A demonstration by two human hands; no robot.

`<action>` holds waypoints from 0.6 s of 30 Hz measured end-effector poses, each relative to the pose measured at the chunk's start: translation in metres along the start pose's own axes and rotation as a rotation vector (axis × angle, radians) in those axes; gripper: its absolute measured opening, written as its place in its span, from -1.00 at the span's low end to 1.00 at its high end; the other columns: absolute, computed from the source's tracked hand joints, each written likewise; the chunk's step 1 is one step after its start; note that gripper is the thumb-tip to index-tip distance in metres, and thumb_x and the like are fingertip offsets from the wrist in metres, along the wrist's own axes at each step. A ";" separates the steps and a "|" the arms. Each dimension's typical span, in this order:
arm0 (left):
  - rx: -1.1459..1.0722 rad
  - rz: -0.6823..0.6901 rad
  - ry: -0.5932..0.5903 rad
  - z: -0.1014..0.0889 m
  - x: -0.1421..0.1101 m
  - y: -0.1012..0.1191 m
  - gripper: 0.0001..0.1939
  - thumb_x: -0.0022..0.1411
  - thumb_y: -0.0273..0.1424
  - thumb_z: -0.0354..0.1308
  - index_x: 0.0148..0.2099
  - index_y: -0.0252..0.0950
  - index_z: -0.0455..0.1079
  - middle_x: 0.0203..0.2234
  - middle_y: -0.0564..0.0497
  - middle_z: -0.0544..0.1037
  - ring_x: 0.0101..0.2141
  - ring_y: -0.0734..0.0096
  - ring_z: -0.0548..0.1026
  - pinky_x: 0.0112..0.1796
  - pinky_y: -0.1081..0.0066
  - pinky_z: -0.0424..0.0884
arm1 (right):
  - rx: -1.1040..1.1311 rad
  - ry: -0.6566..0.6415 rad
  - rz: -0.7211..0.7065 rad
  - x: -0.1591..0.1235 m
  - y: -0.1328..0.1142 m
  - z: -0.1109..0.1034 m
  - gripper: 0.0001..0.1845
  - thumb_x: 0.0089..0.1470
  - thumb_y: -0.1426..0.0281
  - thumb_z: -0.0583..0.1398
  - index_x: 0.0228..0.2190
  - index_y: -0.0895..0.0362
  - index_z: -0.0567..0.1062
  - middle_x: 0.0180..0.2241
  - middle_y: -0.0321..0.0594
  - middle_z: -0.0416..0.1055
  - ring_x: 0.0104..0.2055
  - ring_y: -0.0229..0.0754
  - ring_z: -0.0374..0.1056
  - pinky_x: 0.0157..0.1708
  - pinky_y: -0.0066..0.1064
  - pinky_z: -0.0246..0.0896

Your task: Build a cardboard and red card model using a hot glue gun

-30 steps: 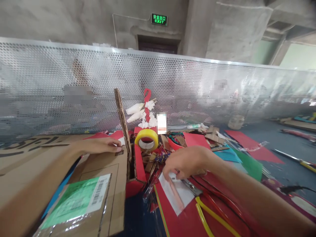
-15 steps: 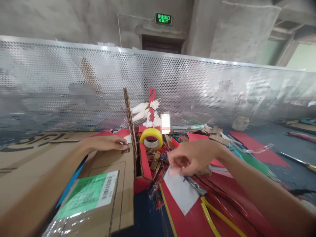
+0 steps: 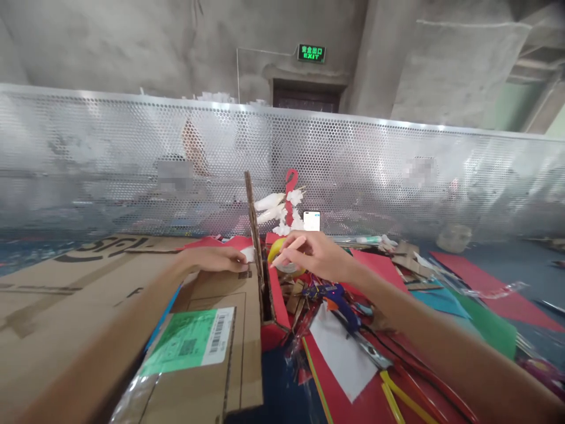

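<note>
At twelve o'clock, the right hand [image 3: 318, 254] grips a pale pencil [image 3: 278, 260] before the tape roll [image 3: 274, 249]. At eleven, the left hand [image 3: 222, 259] rests loosely open on cardboard [image 3: 245, 347]. The glue gun [image 3: 346, 309] lies at one.

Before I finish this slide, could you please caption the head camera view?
Left hand on cardboard, right hand holding a pale stick by the yellow tape roll.

Cardboard sheet [image 3: 207, 377] tan with black lines; label [image 3: 189, 341] green and white, barcode black. Tape roll [image 3: 276, 249] yellow. Glue gun [image 3: 348, 315] blue, orange accent. Scissors handles [image 3: 408, 400] yellow. Counter [image 3: 280, 388] dark blue. Perforated screen [image 3: 353, 171] silver, dotted with holes.
</note>
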State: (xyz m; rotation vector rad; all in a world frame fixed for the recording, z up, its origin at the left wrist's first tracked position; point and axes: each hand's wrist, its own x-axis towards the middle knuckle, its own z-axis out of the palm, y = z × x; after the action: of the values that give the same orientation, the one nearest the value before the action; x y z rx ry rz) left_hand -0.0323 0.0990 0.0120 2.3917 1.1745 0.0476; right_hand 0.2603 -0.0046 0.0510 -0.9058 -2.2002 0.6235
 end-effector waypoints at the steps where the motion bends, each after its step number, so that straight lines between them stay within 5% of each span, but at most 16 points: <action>1: -0.006 0.010 -0.023 0.000 0.001 0.000 -0.52 0.23 0.09 0.10 -0.30 -0.24 0.49 -0.35 0.01 0.52 -0.29 0.27 0.42 -0.25 0.40 0.27 | -0.005 0.001 -0.025 0.007 -0.002 0.002 -0.82 0.23 0.29 0.17 -0.30 0.13 0.52 -0.38 -0.26 0.53 -0.47 -0.30 0.28 -0.49 -0.42 0.11; 9: -0.038 0.000 -0.086 -0.001 0.001 0.008 -0.51 0.24 0.09 0.07 -0.23 -0.26 0.49 -0.34 0.02 0.47 -0.31 0.32 0.37 -0.29 0.42 0.23 | 0.398 0.060 -0.107 0.043 0.012 -0.031 -0.72 0.22 0.20 0.23 -0.41 0.12 0.38 -0.61 -0.39 0.31 -0.62 -0.36 0.16 -0.65 -0.49 0.00; 15: -0.029 -0.031 -0.083 -0.001 0.001 0.010 -0.51 0.23 0.10 0.09 -0.22 -0.24 0.48 -0.32 0.02 0.50 -0.31 0.32 0.37 -0.29 0.40 0.22 | 0.189 -0.171 -0.162 0.036 0.001 -0.042 -0.72 0.20 0.18 0.30 -0.32 0.17 0.53 -0.51 -0.31 0.40 -0.50 -0.33 0.25 -0.54 -0.49 0.14; 18: -0.028 -0.031 -0.081 -0.002 0.000 0.011 -0.50 0.22 0.11 0.10 -0.21 -0.24 0.48 -0.32 0.02 0.52 -0.31 0.32 0.37 -0.28 0.40 0.23 | 0.235 -0.111 -0.082 0.045 0.019 -0.047 -0.64 0.22 0.12 0.26 -0.38 0.18 0.52 -0.56 -0.32 0.37 -0.54 -0.34 0.22 -0.59 -0.50 0.09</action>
State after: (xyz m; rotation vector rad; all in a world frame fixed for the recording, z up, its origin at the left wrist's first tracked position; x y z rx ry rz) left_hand -0.0242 0.0938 0.0183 2.3280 1.1656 -0.0430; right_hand 0.2781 0.0488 0.0879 -0.6703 -2.1912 0.8901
